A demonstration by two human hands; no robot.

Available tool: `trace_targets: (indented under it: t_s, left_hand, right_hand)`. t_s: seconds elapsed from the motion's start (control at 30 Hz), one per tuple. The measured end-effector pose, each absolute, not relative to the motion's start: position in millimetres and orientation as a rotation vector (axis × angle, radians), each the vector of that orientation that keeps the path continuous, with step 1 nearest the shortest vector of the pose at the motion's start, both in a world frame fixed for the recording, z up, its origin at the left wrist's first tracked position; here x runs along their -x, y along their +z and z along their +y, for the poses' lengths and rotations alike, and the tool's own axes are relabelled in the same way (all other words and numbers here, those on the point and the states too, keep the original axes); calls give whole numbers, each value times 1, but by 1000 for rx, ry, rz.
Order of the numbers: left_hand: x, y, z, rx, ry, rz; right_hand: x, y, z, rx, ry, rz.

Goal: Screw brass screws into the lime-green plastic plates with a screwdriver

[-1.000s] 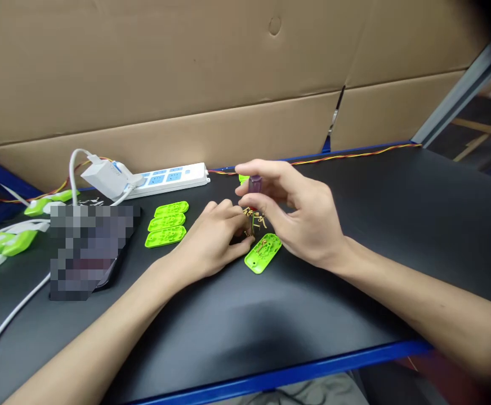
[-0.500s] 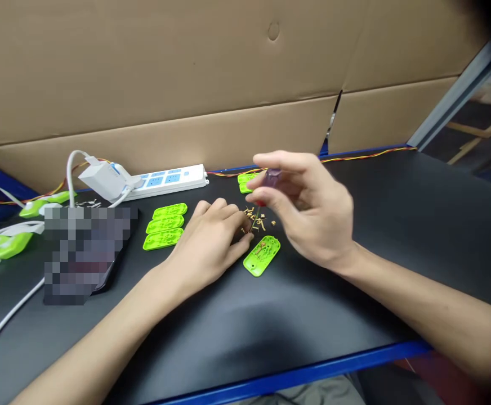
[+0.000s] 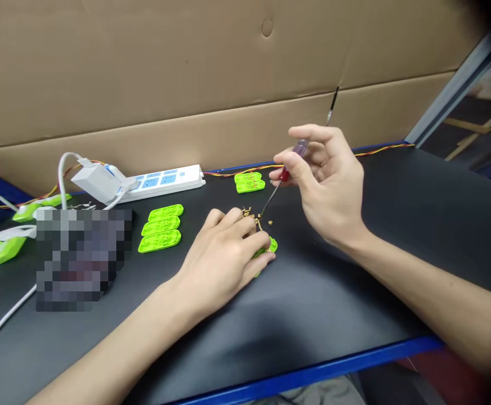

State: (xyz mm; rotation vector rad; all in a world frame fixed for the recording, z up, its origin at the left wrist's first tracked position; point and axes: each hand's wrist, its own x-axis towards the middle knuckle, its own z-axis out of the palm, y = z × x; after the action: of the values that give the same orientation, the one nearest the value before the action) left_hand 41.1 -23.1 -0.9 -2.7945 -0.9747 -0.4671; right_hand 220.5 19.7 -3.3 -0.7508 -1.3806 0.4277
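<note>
My right hand [image 3: 327, 180] grips a screwdriver [image 3: 300, 148] with a clear purple and red handle; its thin shaft slants down left to a heap of small brass parts [image 3: 248, 212]. My left hand [image 3: 224, 256] lies over a green plastic shell [image 3: 273, 245], thumb and forefinger closed near the shell's upper part. Whatever those fingertips pinch is too small to name. The hand hides most of this shell. Three green shells [image 3: 161, 225] lie in a column left of my left hand, and more green shells [image 3: 249, 183] lie behind the brass parts.
A white power strip [image 3: 167, 180] with a plugged-in charger [image 3: 97, 181] stands along the cardboard wall [image 3: 144, 73]. A pixelated dark object [image 3: 83, 259] lies at left beside white cables. The table's blue edge [image 3: 304, 374] runs along the front.
My right hand has moved up and right with the screwdriver, whose shaft now shows clearly. My left hand has shifted right, from the brass parts onto the green shell. The view has shifted slightly.
</note>
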Motion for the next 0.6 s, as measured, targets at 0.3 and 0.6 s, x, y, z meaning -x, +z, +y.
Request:
trace_targets:
  t_s: [0.3,0.6]
  left_hand:
    - [-41,-4,-24,2726,-448,-924]
    - [-45,-6,-26,2723,-485,-985]
  right_hand:
    - [-220,-5,19,773,421,-1408]
    - [-219,-5,20,729,429,-1405]
